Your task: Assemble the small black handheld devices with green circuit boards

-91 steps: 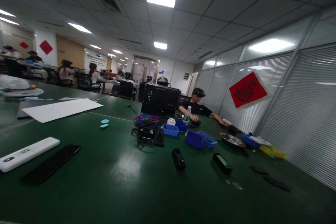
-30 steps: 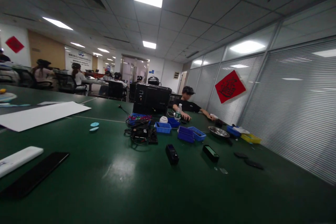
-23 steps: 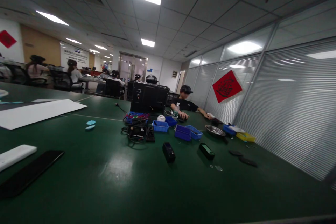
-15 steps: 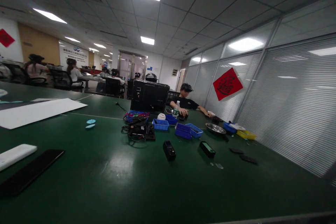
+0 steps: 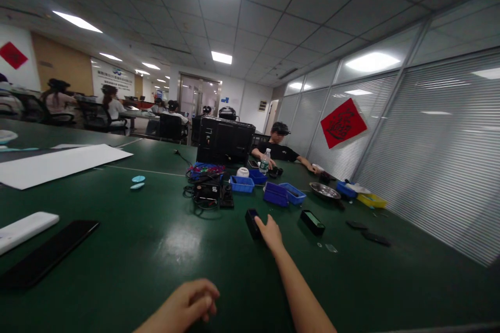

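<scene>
My right hand reaches over the green table and is at the right side of a small black box-shaped device with a dark screen. Its thumb overlaps the device while the other fingers stretch forward, apart from the thumb; I cannot tell whether it presses on it. Lower down, my left hand hovers above the near part of the table, fingers loosely bent and apart, nothing in them. To the right of my right hand lies an open black case with a green inside.
Blue bins, a cabled black device and a metal dish stand farther back. Flat black pieces lie right; a long black slab and white bar lie left. A person sits across, near a bottle.
Both my hands have come into view from below. The right one has reached the black device, which has stayed about where it was. The view has shifted slightly.
</scene>
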Demonstrator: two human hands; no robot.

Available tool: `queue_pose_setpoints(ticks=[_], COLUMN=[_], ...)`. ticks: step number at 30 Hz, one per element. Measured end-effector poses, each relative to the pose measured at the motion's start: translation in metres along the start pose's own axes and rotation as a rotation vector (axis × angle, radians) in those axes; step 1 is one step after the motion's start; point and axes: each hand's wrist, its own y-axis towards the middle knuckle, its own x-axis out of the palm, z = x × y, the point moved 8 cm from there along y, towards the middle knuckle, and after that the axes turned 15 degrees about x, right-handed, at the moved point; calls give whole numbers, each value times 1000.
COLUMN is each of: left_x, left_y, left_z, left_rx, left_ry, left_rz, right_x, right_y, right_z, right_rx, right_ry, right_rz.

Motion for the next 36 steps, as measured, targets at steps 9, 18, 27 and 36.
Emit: queue_pose_setpoints(ticks=[9,18,27,36], left_x=[-102,-128,-152,-214], left_y=[34,52,49,1], left_z=[-53,-50,-60,-74], left_rx=[-247,-266,-364,-580], left_ry=[289,792,890,818], left_rz=[523,603,766,874], right_x=[91,145,149,149], right_y=[-61,-96,-87,-65], right_z=[-51,-99,-102,-78], right_rx=[-181,-261,-165,106], right_ry=[20,793,1121,1325], right_rz=[-63,-461,-954,-1017])
